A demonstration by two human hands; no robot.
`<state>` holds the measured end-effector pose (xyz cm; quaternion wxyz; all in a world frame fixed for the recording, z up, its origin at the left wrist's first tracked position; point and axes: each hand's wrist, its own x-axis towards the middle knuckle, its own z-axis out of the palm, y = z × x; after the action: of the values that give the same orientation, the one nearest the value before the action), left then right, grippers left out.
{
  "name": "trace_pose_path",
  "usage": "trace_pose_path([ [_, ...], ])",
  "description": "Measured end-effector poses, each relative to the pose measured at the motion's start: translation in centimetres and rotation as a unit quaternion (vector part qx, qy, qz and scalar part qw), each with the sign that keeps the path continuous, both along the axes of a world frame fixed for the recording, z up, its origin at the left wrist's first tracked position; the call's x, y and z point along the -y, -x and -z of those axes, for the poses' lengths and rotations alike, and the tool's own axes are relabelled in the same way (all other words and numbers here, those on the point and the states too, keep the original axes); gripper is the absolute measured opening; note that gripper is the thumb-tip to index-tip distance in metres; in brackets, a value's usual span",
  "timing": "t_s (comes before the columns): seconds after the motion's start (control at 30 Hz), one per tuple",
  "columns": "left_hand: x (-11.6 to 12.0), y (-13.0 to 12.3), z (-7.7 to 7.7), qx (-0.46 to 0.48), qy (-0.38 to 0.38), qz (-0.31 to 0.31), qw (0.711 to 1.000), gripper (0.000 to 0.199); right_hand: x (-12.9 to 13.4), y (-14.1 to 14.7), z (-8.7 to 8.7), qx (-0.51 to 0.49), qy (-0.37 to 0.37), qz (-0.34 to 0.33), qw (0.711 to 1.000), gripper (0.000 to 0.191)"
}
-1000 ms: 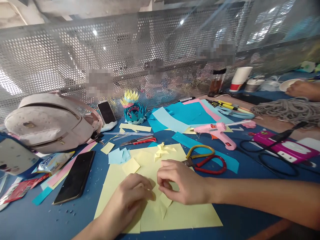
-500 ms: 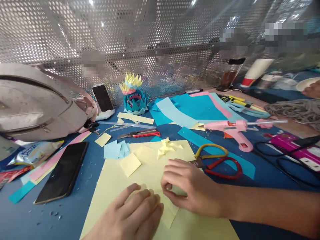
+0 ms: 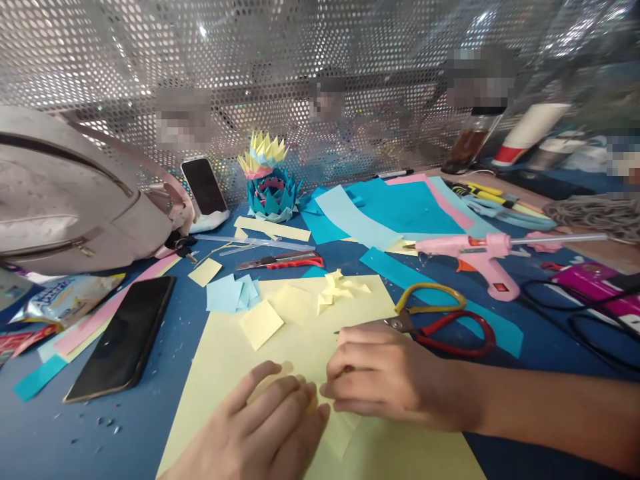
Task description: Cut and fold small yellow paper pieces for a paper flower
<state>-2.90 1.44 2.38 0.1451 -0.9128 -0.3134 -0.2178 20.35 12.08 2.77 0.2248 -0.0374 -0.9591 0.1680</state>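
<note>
1. In the head view, the left hand (image 3: 273,427) was at the bottom middle. Its fingers were bent, but I could not tell if they pinched anything.
2. The right hand (image 3: 387,377) was just beside it, fingers curled close together. Their tips were hard to see, so I could not tell what they held.
3. A small yellow paper (image 3: 342,437) showed near the fingertips, bottom middle, over a big yellow sheet (image 3: 207,377).
4. Scissors (image 3: 401,321) lay right of the middle.
</note>
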Motion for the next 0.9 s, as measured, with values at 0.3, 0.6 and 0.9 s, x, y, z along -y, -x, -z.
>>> trace_pose_path([
  [0.3,0.2,-0.6,2.4,0.083,-0.027,-0.029,0.996,0.028,-1.4,-0.1,-0.4,0.023,0.010,-0.058,0.998,0.014],
  [0.6,0.4,-0.4,2.2,0.078,-0.014,-0.026,0.997,0.024,-1.3,0.1,-0.1,0.014,-0.010,-0.058,0.998,0.017],
  [0.9,0.4,-0.1,2.5,0.068,0.003,-0.020,0.998,0.021,-1.4,0.1,0.0,0.007,-0.029,-0.065,0.997,0.014],
])
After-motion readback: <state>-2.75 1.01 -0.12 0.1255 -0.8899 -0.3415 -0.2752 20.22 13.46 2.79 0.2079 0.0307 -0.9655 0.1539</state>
